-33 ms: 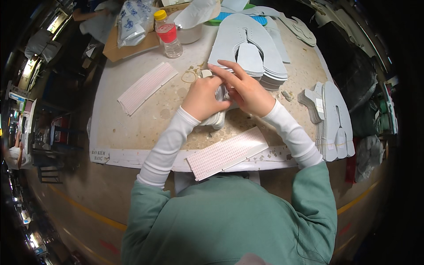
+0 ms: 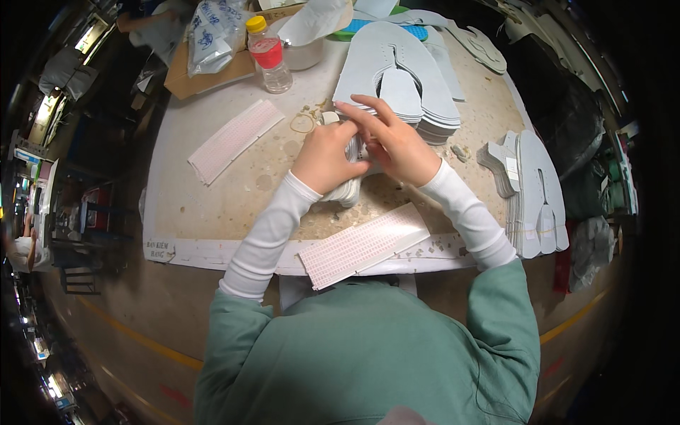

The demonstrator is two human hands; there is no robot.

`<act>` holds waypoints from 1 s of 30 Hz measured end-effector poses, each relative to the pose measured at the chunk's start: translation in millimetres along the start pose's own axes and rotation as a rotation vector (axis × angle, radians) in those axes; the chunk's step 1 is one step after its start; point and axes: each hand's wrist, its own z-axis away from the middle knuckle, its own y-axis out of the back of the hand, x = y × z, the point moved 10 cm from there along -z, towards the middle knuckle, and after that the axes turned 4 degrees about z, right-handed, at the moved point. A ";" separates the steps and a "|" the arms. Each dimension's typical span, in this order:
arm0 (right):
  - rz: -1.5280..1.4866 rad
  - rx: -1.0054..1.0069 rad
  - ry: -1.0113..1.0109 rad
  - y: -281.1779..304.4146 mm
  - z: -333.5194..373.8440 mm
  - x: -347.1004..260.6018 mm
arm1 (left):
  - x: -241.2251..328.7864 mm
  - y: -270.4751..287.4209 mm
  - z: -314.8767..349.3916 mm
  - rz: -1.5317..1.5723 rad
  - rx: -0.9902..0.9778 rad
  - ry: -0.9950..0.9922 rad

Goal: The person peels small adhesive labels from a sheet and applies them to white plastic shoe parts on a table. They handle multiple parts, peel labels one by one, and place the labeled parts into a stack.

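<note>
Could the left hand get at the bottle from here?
Probably yes: only thin bands seem to lie between the left hand and the bottle, though that hand is at a stack.

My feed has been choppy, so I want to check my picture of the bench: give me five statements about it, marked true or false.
1. The left hand and right hand are both at the small stack of pale pieces. True.
2. The bottle has a blue top. False: the bottle's cap is yellow.
3. A pink-printed sheet lies between the hands and the person's body. True.
4. The cut-out stack by the right edge of the table is in the right hand. False: the cut-out stack lies on the table, apart from both hands.
5. A thin looped band lies to the left of the left hand's fingers. True.
</note>
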 end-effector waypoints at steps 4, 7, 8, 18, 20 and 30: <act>-0.075 0.265 -0.054 28.9 7.8 10.6 | 0.7 4.3 0.0 0.108 0.009 0.004; -0.067 0.362 -0.154 38.4 17.2 23.1 | -12.5 9.1 0.5 0.201 -0.019 0.087; -0.109 0.350 -0.236 34.7 19.3 32.2 | -14.1 11.4 0.7 0.260 -0.004 0.091; -0.778 0.120 -0.587 -23.0 34.8 60.5 | -8.0 59.2 43.3 0.162 0.255 0.205; -0.773 0.169 -0.601 -18.5 35.6 63.1 | -14.1 50.8 64.9 -0.058 0.001 0.370; -0.690 0.196 -0.559 -12.0 35.1 53.2 | 19.8 30.9 85.4 0.106 0.021 0.291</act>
